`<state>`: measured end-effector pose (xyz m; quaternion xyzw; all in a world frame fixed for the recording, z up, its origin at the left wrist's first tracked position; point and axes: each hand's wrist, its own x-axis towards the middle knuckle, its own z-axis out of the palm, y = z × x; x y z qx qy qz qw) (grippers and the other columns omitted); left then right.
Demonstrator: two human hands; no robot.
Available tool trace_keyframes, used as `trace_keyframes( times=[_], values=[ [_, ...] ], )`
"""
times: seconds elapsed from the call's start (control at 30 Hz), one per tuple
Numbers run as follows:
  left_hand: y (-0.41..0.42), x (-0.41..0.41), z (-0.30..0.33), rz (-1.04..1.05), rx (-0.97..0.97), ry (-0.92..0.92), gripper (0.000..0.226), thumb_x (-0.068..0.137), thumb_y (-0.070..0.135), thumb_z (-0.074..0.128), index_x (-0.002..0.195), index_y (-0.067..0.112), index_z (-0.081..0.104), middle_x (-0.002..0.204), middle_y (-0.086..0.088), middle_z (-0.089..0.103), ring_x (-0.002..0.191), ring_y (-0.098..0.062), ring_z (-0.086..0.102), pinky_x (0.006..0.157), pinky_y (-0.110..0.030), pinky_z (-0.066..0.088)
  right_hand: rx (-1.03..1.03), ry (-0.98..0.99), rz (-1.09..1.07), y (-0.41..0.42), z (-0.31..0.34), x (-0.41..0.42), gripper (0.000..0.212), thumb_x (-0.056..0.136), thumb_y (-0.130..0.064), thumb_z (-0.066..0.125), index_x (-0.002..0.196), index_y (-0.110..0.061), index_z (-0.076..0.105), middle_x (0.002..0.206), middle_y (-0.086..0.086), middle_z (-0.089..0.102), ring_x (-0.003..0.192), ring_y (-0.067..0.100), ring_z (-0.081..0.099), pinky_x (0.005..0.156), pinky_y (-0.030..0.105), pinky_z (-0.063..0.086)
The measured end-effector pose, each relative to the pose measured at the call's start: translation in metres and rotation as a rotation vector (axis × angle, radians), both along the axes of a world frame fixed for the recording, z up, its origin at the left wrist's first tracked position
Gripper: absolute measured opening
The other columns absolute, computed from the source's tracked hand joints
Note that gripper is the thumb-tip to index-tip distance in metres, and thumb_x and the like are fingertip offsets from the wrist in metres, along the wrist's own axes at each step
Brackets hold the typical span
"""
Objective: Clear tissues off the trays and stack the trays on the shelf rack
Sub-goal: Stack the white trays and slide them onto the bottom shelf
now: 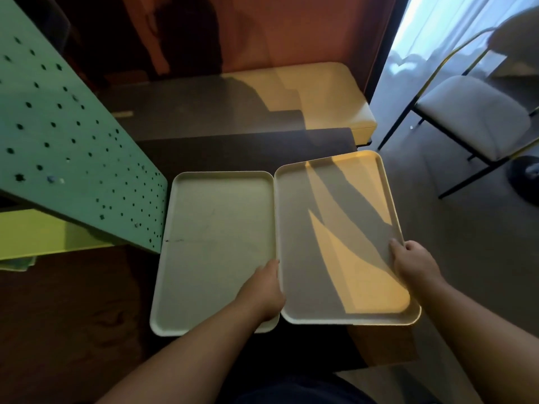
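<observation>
So, quick rundown of where we're at:

Right hand (pixel 414 265): we've got it clamped on the right long rim of the right tray (pixel 344 246), thumb on top.

Left hand (pixel 264 288): wrapped over that tray's left rim, right at the seam where it butts against the left tray (pixel 215 246).

Why this grip: two hands on opposite rims keeps it level for a lift, we reckon.

Trays: both flat on the dark tabletop (pixel 233 147), side by side, touching, no tissues showing on either.

Shelf rack: probably the green perforated panel (pixel 64 135) on the left; its shelves are cut off.

Hard to tell: fingers under the rims are hidden, and sun and shadow stripes blur the tray's surface.
</observation>
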<state>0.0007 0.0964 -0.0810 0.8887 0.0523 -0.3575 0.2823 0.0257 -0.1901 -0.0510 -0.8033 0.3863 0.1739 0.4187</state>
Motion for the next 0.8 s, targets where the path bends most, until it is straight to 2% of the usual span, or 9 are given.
trace_keyframes(
  times=[0.03,0.1,0.23,0.33,0.4,0.47,0.53,0.67,0.8],
  values=[
    [0.000,-0.004,-0.002,-0.029,0.006,-0.026,0.067,0.087,0.023,0.055,0.149,0.023,0.030,0.142,-0.009,0.047,0.125,-0.030,0.052,0.098,-0.035,0.044,-0.015,-0.026,-0.010,0.001,0.001,-0.001,0.033,0.103,-0.044,0.049,0.110,-0.013,0.058,0.100,0.013,0.064,0.087,0.030,0.066,0.067,0.044,0.056],
    [0.002,-0.008,-0.006,0.019,-0.039,-0.071,0.062,0.089,0.030,0.055,0.147,0.024,0.034,0.137,-0.006,0.049,0.120,-0.027,0.054,0.097,-0.035,0.045,-0.029,-0.074,-0.042,0.002,0.001,-0.001,0.033,0.102,-0.045,0.049,0.108,-0.014,0.060,0.098,0.013,0.064,0.087,0.031,0.065,0.072,0.048,0.057],
    [0.012,-0.001,-0.009,0.351,-0.188,-0.146,0.053,0.090,0.041,0.059,0.136,0.015,0.051,0.107,-0.005,0.066,0.098,-0.024,0.064,0.089,-0.035,0.051,0.024,-0.156,-0.117,0.007,0.005,0.003,0.028,0.102,-0.041,0.052,0.105,-0.015,0.063,0.098,0.013,0.065,0.085,0.029,0.064,0.069,0.042,0.055],
    [0.027,0.007,-0.003,0.419,-0.203,-0.279,0.029,0.094,0.039,0.051,0.095,0.013,0.064,0.086,-0.004,0.069,0.080,-0.025,0.064,0.075,-0.040,0.054,0.101,-0.189,-0.159,0.028,0.008,0.012,0.023,0.101,-0.038,0.054,0.095,-0.018,0.064,0.101,0.015,0.069,0.090,0.032,0.067,0.081,0.050,0.058],
    [0.041,0.007,0.002,0.470,-0.171,-0.410,0.034,0.097,0.034,0.047,0.077,0.008,0.055,0.071,-0.007,0.062,0.067,-0.028,0.058,0.061,-0.038,0.047,0.150,-0.202,-0.153,0.051,0.005,0.017,0.024,0.102,-0.036,0.052,0.092,-0.017,0.064,0.101,0.016,0.071,0.091,0.033,0.069,0.086,0.053,0.058],
    [0.062,0.002,0.003,0.527,-0.127,-0.489,0.036,0.100,0.029,0.045,0.069,0.010,0.049,0.063,-0.007,0.055,0.058,-0.024,0.050,0.052,-0.033,0.036,0.161,-0.195,-0.104,0.078,0.001,0.018,0.024,0.103,-0.033,0.051,0.090,-0.018,0.062,0.100,0.015,0.071,0.092,0.033,0.068,0.088,0.053,0.057],
    [0.089,-0.007,-0.002,0.557,-0.071,-0.498,0.038,0.101,0.027,0.043,0.067,0.011,0.045,0.061,-0.007,0.052,0.056,-0.021,0.045,0.050,-0.030,0.032,0.199,-0.185,-0.061,0.107,-0.006,0.015,0.021,0.104,-0.031,0.049,0.093,-0.018,0.062,0.101,0.012,0.070,0.093,0.030,0.068,0.086,0.050,0.057],
    [0.142,-0.027,-0.017,0.595,0.053,-0.450,0.037,0.101,0.027,0.042,0.068,0.012,0.048,0.063,-0.008,0.052,0.058,-0.025,0.050,0.053,-0.035,0.038,0.241,-0.110,0.039,0.158,-0.019,0.002,0.017,0.104,-0.025,0.045,0.102,-0.019,0.061,0.098,0.006,0.066,0.090,0.024,0.065,0.069,0.038,0.052],
    [0.181,-0.041,-0.026,0.556,0.145,-0.432,0.031,0.100,0.023,0.045,0.070,0.014,0.048,0.077,-0.006,0.052,0.066,-0.025,0.051,0.058,-0.034,0.037,0.160,-0.083,0.156,0.195,-0.034,-0.008,0.019,0.104,-0.024,0.046,0.102,-0.017,0.063,0.097,0.004,0.067,0.088,0.021,0.062,0.082,0.045,0.055]
  ],
)
